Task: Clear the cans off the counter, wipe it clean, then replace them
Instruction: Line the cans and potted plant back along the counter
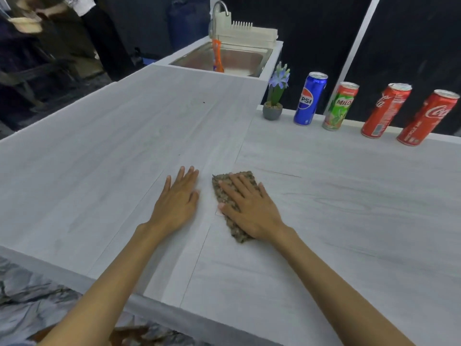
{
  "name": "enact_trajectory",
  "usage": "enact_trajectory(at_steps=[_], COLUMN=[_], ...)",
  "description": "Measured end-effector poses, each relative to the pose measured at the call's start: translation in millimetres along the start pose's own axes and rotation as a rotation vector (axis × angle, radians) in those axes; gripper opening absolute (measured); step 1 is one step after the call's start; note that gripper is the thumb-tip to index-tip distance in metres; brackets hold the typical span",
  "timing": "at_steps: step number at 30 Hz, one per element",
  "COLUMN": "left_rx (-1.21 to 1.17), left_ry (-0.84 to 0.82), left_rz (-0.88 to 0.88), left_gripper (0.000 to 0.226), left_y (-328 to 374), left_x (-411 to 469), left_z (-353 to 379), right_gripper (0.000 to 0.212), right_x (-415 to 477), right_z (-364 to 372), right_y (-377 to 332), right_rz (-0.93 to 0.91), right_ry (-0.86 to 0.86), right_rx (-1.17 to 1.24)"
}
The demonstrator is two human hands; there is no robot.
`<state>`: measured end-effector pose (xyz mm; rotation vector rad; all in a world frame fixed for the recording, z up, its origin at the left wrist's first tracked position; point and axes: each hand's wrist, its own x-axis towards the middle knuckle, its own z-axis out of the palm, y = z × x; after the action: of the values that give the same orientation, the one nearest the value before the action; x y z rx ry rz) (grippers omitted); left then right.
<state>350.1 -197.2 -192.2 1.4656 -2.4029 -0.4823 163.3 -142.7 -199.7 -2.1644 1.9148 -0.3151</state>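
Note:
My right hand (249, 208) presses flat on a brown speckled cloth (225, 193) in the middle of the pale wood-grain counter (124, 146). Beside it, my left hand (178, 198) rests flat on the bare counter, fingers straight, apart from the cloth. Several cans stand upright in a row along the back right edge: a blue Pepsi can (310, 98), a green Milo can (340, 106), and two red Coca-Cola cans (385, 111) (427, 117).
A small potted plant with blue flowers (275, 96) stands left of the cans. Behind it lies a steel sink (224, 58) with a faucet, a white rack and an orange brush. People stand at far left. A small dark speck (204, 102) lies on the counter.

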Motion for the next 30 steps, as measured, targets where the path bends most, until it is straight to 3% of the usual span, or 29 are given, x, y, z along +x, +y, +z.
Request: enact_trajectory(at_steps=[5, 8, 10, 14, 17, 19, 22, 25, 30], left_rx=[-0.019, -0.022, -0.020, -0.012, -0.009, -0.008, -0.004, 0.046, 0.011], left_ry=[0.018, 0.046, 0.056, 0.040, 0.023, 0.027, 0.016, 0.009, 0.043], left_rz=[0.015, -0.013, -0.040, -0.099, -0.119, -0.110, -0.116, -0.103, -0.061], left_gripper=[0.051, 0.051, 0.051, 0.051, 0.051, 0.051, 0.051, 0.052, 0.052], left_y=[-16, -35, -49, -77, -94, -102, -108, -110, -101], left_x=[25, 36, 42, 50, 50, 49, 48, 47, 49], left_z=[-5, -17, -25, -36, -42, -44, -44, -43, -44], right_gripper=[0.059, 0.061, 0.062, 0.060, 0.060, 0.059, 0.058, 0.061, 0.058], right_x=[46, 112, 149, 150, 111, 99, 120, 171, 178], right_z=[-36, -36, -22, 14, 16, 1, -26, -28, 17], right_y=[74, 62, 24, -63, -56, -18, 37, 29, -67], right_rz=[0.321, 0.432, 0.344, -0.052, -0.199, -0.164, 0.161, 0.348, -0.005], right_ry=[0.050, 0.041, 0.016, -0.010, -0.042, 0.000, -0.002, -0.005, 0.013], right_rx=[-0.020, -0.008, -0.014, -0.019, 0.024, -0.013, -0.013, -0.058, -0.047])
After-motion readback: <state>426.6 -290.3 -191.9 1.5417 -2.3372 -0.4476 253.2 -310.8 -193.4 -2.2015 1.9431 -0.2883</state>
